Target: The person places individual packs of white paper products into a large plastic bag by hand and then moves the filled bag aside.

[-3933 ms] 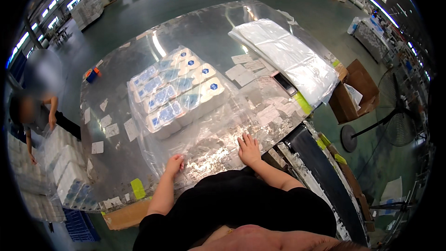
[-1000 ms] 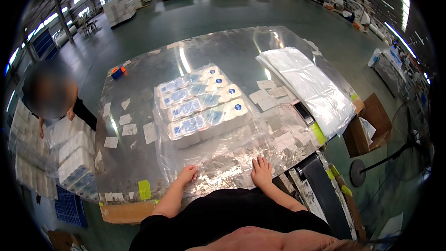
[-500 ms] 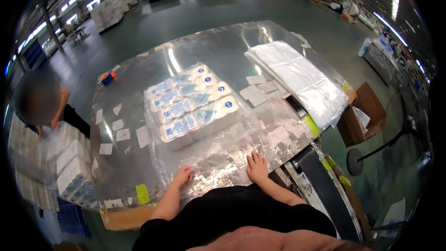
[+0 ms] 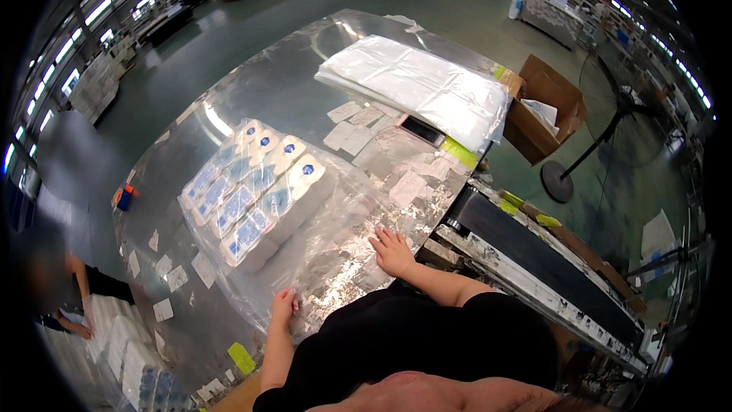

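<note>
A clear plastic bag [image 4: 335, 217] lies on the metal-topped table, loosely covering a block of wrapped paper rolls [image 4: 263, 175] in rows with blue print. The bag's loose end stretches toward me. At its near left edge, my left hand [image 4: 284, 307] has its fingers curled in, pinching the film as far as I can tell. My right hand [image 4: 393, 252] lies palm down with fingers spread on the near part of the bag, and grips nothing. The rolls sit beyond both hands, touched by neither.
A stack of flat clear bags [image 4: 415, 80] and a phone [image 4: 422, 130] lie on the table's right part. Right of it stand a conveyor belt [image 4: 549, 259], an open cardboard box [image 4: 537, 126] and a fan [image 4: 559, 181]. A person [image 4: 80, 282] stands left beside more wrapped packs [image 4: 130, 351].
My view has turned to the right, so the table and its things appear farther left and tilted. Both hands keep nearly the same place and pose at the bag's near end.
</note>
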{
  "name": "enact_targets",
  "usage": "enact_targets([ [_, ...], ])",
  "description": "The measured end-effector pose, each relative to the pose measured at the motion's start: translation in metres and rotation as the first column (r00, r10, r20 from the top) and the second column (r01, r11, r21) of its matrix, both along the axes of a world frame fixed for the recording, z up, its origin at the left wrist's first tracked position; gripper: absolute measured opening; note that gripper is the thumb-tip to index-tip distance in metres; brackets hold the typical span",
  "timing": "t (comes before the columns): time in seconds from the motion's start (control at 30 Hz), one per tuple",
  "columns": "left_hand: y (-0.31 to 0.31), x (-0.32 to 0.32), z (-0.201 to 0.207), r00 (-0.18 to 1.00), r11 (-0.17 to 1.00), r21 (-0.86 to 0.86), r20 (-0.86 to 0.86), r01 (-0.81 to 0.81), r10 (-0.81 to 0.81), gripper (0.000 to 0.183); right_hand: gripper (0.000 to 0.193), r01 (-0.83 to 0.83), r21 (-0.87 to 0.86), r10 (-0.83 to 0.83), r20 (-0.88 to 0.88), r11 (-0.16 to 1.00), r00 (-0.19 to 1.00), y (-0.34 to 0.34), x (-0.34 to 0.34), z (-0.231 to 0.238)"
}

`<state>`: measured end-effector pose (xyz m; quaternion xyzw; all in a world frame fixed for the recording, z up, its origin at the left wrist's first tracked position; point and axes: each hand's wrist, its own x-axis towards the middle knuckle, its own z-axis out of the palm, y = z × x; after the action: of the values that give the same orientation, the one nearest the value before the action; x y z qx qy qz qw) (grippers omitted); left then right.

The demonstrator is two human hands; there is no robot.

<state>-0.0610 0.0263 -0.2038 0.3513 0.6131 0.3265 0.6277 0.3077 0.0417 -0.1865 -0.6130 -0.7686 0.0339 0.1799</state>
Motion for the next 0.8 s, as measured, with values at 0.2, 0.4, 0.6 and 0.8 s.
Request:
enact_targets([
  [0.2, 0.0006, -0.0004, -0.0025, 1.0, 1.0, -0.002, -0.009, 0.006, -0.006, 0.015, 0.046, -0.002, -0.038, 0.003, 0.027, 0.999, 1.0, -0.0003, 0.0013, -0.0013],
  [0.4, 0.0007, -0.0026, -0.0054, 1.0, 1.0, 0.022, -0.014, 0.008, -0.008, 0.014, 0.047, -0.004, -0.085, 0.009, 0.049, 0.996, 0.999, 0.0001, 0.0013, -0.0029],
  [0.6, 0.0002, 0.0016, -0.0018, 1.0, 1.0, 0.008, -0.028, 0.001, -0.001, 0.018, 0.047, 0.01, -0.106, -0.006, 0.04, 0.994, 0.999, 0.0008, 0.0018, -0.0035],
  [0.8, -0.0009, 0.0014, -0.0016, 0.999, 0.999, -0.003, -0.008, -0.046, 0.046, 0.012, 0.047, 0.005, -0.09, -0.001, 0.037, 0.996, 0.999, 0.0003, 0.0015, -0.0032],
])
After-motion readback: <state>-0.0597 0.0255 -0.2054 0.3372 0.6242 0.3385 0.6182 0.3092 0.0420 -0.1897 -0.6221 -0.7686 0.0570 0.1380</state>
